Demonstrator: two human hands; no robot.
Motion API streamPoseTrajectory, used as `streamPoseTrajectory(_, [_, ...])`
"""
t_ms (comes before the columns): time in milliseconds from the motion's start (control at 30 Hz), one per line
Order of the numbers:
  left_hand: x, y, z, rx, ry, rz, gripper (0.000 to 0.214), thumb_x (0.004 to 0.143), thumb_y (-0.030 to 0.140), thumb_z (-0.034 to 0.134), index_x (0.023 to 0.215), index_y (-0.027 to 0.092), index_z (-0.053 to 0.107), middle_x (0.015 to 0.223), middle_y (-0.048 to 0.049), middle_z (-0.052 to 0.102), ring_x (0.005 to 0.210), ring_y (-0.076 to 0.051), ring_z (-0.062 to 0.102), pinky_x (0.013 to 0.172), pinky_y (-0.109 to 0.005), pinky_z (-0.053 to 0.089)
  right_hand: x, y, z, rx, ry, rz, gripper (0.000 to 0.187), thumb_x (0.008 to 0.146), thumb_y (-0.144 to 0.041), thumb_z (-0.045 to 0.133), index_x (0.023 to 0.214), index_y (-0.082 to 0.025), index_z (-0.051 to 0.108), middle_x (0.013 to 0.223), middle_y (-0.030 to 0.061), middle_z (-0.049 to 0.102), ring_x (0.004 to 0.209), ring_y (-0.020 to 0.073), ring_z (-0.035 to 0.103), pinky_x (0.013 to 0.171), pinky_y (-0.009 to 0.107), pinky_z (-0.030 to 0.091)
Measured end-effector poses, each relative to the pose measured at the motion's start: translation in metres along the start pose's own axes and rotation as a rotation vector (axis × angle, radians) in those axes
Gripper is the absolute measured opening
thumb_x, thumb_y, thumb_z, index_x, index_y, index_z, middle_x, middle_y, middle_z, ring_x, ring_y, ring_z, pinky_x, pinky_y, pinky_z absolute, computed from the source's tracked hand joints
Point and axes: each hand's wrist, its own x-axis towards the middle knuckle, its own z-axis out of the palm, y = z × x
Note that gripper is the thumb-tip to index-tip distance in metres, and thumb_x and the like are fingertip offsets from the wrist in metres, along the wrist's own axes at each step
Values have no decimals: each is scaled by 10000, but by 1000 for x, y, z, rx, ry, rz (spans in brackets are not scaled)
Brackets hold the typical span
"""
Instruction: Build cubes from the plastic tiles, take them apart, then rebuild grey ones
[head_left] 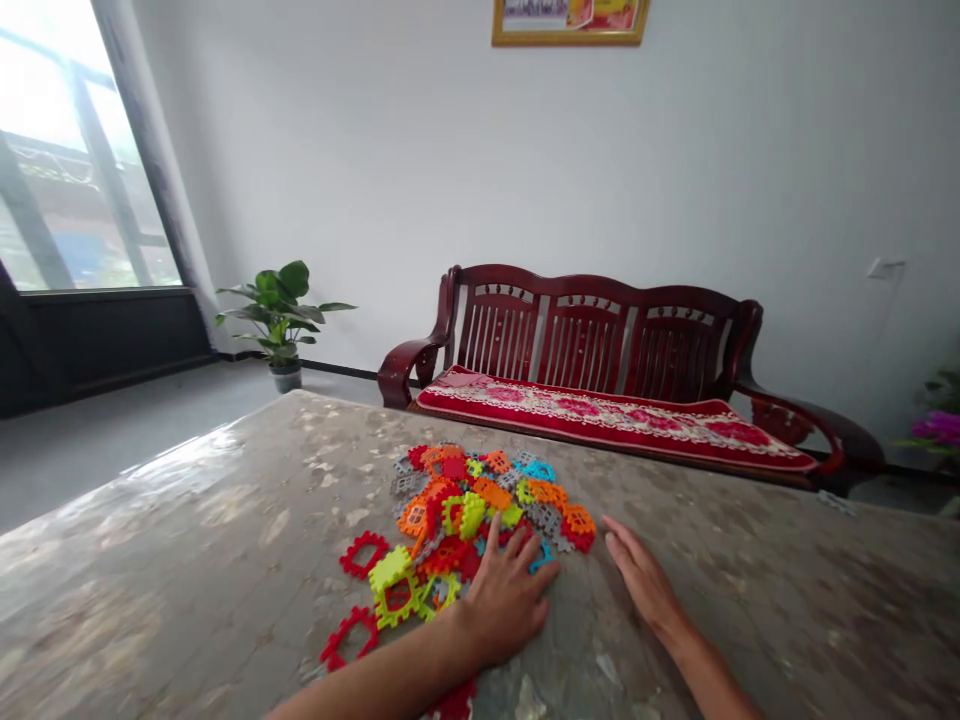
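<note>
A heap of interlocking plastic tiles [450, 510] in red, orange, yellow-green, grey and blue lies on the patterned tabletop. My left hand [510, 590] rests on the heap's near right side, its fingers spread and touching tiles there; no tile shows gripped in it. To the right of the pile, my right hand [641, 575] is held edgewise at the table with fingers stretched out, holding nothing. A red frame-shaped tile [364, 555] and a yellow-green tile [391, 567] lie at the left of the heap. Part of a red tile [454, 700] shows below my left forearm.
Beyond the table [187, 540] stands a dark wooden bench [585, 330] with a red floral cushion [615, 415]. A grey piece [836, 503] lies near the table's far right edge. A potted plant [281, 320] stands on the floor at the left.
</note>
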Motion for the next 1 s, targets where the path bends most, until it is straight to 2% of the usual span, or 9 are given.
streamPoseTrajectory(233, [-20, -42, -19, 42, 31, 34, 331, 952, 387, 464, 1267, 368, 566, 1325, -12, 562, 1264, -220, 463, 1191, -567, 39, 17, -8, 28, -12, 100, -15, 628, 815, -646, 410, 1172, -193, 660, 1315, 122, 619, 1266, 297, 520, 1130, 433, 334])
streamPoseTrajectory(367, [-27, -67, -27, 118, 30, 138, 313, 966, 351, 460, 1258, 381, 568, 1281, -5, 599, 1242, -201, 495, 1197, -536, 81, 30, -12, 45, 13, 230, 64, 667, 786, -668, 377, 1130, -181, 677, 1266, 127, 649, 1235, 313, 538, 1114, 453, 339])
streamPoseTrajectory(433, [-33, -73, -33, 143, 28, 156, 287, 965, 340, 469, 1225, 370, 586, 1272, -8, 609, 1240, -200, 500, 1198, -532, 97, 36, -13, 50, 63, 286, 113, 678, 778, -673, 375, 1126, -180, 682, 1284, 121, 641, 1252, 317, 524, 1122, 452, 327])
streamPoseTrajectory(533, [-54, -68, -47, 134, -14, 133, 310, 946, 382, 500, 1246, 351, 573, 1389, -28, 543, 1323, -243, 438, 1194, -567, 102, 41, -12, 47, 196, 293, 169, 685, 768, -682, 403, 1130, -178, 693, 1332, 110, 616, 1299, 308, 488, 1133, 424, 324])
streamPoseTrajectory(600, [-72, -58, -59, 105, -84, 119, 411, 915, 429, 542, 1317, 345, 523, 1461, -46, 487, 1387, -293, 372, 1183, -608, 117, 39, -10, 39, 280, 230, 186, 655, 762, -684, 453, 1122, -200, 707, 1331, 83, 623, 1305, 297, 488, 1132, 416, 335])
streamPoseTrajectory(700, [-99, -41, -76, 20, -199, 191, 608, 885, 485, 567, 1451, 382, 367, 1557, -35, 374, 1429, -310, 321, 1183, -614, 141, 31, -7, 22, 357, 102, 167, 588, 760, -678, 526, 1098, -241, 727, 1300, 45, 650, 1288, 285, 508, 1136, 433, 332])
streamPoseTrajectory(800, [-113, -30, -83, -54, -284, 252, 612, 942, 381, 501, 1501, 410, 254, 1591, -3, 309, 1454, -264, 293, 1203, -567, 154, 22, -6, 13, 377, 27, 116, 554, 761, -668, 571, 1088, -252, 734, 1283, 45, 662, 1286, 285, 510, 1150, 451, 307])
streamPoseTrajectory(867, [-116, -32, -83, -70, -323, 242, 619, 962, 334, 468, 1521, 395, 210, 1594, -10, 297, 1467, -254, 265, 1209, -553, 154, 19, -7, 13, 368, 23, 90, 553, 754, -670, 589, 1077, -247, 738, 1270, 56, 669, 1278, 293, 516, 1144, 458, 314])
streamPoseTrajectory(1000, [-123, -56, -81, -59, -335, 143, 704, 928, 530, 469, 1542, 360, 171, 1615, -53, 215, 1490, -308, 164, 1200, -575, 148, 17, -10, 21, 351, 96, 87, 592, 714, -700, 599, 1031, -222, 747, 1212, 93, 696, 1236, 319, 547, 1117, 466, 351])
